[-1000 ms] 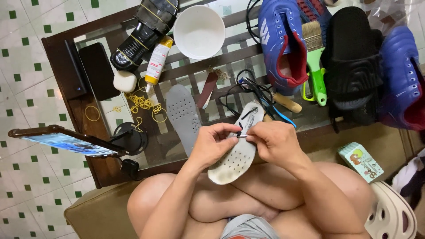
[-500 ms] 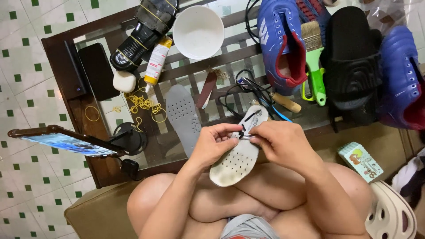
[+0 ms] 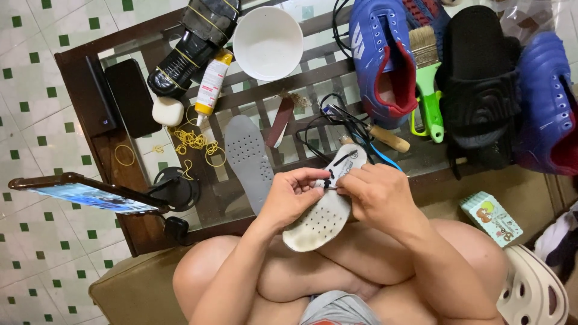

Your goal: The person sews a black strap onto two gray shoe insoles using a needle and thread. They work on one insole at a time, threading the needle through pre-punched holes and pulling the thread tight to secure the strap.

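Observation:
A white perforated shoe insole (image 3: 322,216) with black markings at its toe end is held over my lap, pointing up and right. My left hand (image 3: 290,197) grips its left edge, thumb and fingers pinched near the middle. My right hand (image 3: 376,194) holds the right edge, fingertips meeting the left hand's at a small dark spot on the insole. A second, grey perforated insole (image 3: 248,157) lies flat on the glass-topped wooden table (image 3: 84,78) just left of my hands.
On the table: a white bowl (image 3: 268,42), glue tube (image 3: 211,84), black shoe (image 3: 192,45), blue shoe (image 3: 382,60), green-handled brush (image 3: 428,90), black slipper (image 3: 481,78), yellow rubber bands (image 3: 192,141), black cables (image 3: 337,123). A phone on a stand (image 3: 90,192) sits at left.
The insole has tilted slightly and my fingertips have shifted a little along its upper part; otherwise both hands stay in place.

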